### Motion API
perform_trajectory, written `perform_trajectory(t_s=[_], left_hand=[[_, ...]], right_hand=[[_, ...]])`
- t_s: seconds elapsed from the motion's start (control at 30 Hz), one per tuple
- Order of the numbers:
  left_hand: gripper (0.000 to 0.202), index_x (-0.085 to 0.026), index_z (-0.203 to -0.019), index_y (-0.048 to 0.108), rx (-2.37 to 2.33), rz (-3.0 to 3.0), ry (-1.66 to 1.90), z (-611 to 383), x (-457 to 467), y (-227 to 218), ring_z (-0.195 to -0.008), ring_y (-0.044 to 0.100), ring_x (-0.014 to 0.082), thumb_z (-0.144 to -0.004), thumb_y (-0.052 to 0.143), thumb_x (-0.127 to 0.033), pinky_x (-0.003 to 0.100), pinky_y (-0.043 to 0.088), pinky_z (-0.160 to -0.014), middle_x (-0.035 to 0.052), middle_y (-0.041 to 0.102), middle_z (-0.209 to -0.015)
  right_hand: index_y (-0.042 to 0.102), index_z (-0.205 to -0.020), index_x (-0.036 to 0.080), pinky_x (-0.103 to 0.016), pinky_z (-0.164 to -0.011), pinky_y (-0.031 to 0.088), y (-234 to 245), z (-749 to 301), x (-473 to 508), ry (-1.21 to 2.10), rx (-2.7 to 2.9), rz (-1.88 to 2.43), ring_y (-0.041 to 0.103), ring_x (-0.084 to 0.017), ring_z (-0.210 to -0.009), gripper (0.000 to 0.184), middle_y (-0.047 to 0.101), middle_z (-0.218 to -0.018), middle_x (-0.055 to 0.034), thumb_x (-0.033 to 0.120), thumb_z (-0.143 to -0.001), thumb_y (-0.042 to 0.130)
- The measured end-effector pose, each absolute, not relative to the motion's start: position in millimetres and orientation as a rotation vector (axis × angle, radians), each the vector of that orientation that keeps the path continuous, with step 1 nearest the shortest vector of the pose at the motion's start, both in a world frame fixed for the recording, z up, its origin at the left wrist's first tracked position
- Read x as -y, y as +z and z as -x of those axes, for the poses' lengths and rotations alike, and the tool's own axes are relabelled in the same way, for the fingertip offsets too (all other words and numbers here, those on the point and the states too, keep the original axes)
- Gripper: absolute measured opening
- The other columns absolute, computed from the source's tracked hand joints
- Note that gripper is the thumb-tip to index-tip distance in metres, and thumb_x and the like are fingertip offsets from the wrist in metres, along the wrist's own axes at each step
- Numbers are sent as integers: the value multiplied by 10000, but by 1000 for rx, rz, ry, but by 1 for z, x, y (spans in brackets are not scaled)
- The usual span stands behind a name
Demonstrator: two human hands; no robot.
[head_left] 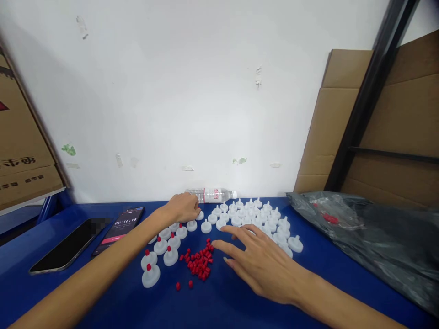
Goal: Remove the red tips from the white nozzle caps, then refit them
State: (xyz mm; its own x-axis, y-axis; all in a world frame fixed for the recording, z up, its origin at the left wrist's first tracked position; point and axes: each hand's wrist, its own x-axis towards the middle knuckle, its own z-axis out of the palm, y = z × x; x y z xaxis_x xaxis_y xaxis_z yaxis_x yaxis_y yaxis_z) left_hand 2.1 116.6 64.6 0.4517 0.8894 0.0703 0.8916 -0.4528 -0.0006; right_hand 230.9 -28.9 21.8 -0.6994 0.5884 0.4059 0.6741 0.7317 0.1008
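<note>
My left hand [183, 208] reaches to the back of the blue table, its fingers curled at a white nozzle cap [200, 215] with a trace of red at its tip. The fingertips are partly hidden behind the hand. My right hand [254, 256] is open, fingers spread, just right of a pile of small red caps [199, 262]. Nothing shows between its fingers. Beyond it stands a cluster of bare white nozzle caps [252, 212], partly covered by the hand. On the left, several white nozzle caps [151, 276] wear red tips.
Two phones lie at the left, one dark [65, 249] and one showing a timer [118, 230]. A clear plastic bottle [214, 195] lies against the wall. A grey plastic bag [370, 246] covers the right side, near cardboard [329, 128]. A carton [24, 137] stands left.
</note>
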Motion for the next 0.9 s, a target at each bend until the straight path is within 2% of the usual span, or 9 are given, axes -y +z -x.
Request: perform_trajectory(t_s=[0.07,0.17,0.27,0.37,0.43,0.53,0.67,0.8,0.9], left_hand=[[289,-154,-1199,636,1596,2630,-148,-4,-111,63,-1048,650,248,-997,585,-355,439,554,-892,111,647,-1213],[276,-176,-970,719,1520,2662,-255,-7,-96,66,-952,677,275,-978,539,-384,374,512,-803,114,718,-1027],[250,-211,-829,742,1444,2773,-288,-11,-86,65,-786,681,245,-889,627,-425,312,458,-664,73,741,-855],[152,-202,-738,735,1427,2848,-339,-13,-84,61,-673,653,216,-823,694,-321,293,417,-608,55,727,-729],[119,-192,-732,731,1430,2880,-425,-13,-82,60,-668,648,209,-820,684,-258,291,415,-613,52,728,-721],[176,-193,-843,746,1407,2962,-613,-11,-71,64,-712,663,185,-904,612,-291,280,447,-638,43,754,-813],[233,-223,-948,754,1321,3169,-859,-13,-44,68,-775,686,141,-969,573,-370,238,497,-677,5,770,-873],[190,-210,-903,765,1304,3345,-1247,-16,-26,60,-740,675,142,-917,669,-372,237,484,-632,10,760,-831],[261,-213,-965,750,1282,3250,-1086,-15,-26,54,-724,652,147,-992,556,-386,254,478,-637,12,748,-834]], right_hand=[[479,-1404,250,-521,-1016,476,23,-231,29,-345,2555,989,569,-282,-1245,384,548,-1383,-150,209,-1025,434],[526,-1349,240,-523,-980,488,23,-233,29,-379,2488,1018,606,-288,-1162,351,578,-1331,-148,195,-1010,446],[560,-1299,226,-522,-976,483,23,-233,28,-383,2440,1031,618,-275,-1095,317,598,-1286,-141,190,-1006,446],[587,-1257,222,-514,-998,465,22,-233,27,-355,2419,1014,614,-261,-1091,287,626,-1219,-121,190,-1012,441],[594,-1239,229,-513,-1005,458,22,-234,27,-321,2404,1016,624,-251,-1069,271,644,-1183,-102,197,-1016,443],[529,-1331,233,-525,-1016,449,20,-234,27,-262,2326,1073,630,-259,-1083,308,663,-1203,-103,259,-1031,461],[388,-1468,197,-539,-993,470,16,-234,24,-182,2216,1157,637,-294,-1110,545,680,-1235,-140,439,-1006,546],[555,-1295,207,-484,-947,503,13,-235,21,-123,2181,1111,667,-263,-1036,362,721,-1146,-94,410,-996,578],[586,-1274,203,-474,-918,513,12,-235,22,-159,2151,1100,671,-257,-990,313,730,-1089,-82,323,-984,587]])
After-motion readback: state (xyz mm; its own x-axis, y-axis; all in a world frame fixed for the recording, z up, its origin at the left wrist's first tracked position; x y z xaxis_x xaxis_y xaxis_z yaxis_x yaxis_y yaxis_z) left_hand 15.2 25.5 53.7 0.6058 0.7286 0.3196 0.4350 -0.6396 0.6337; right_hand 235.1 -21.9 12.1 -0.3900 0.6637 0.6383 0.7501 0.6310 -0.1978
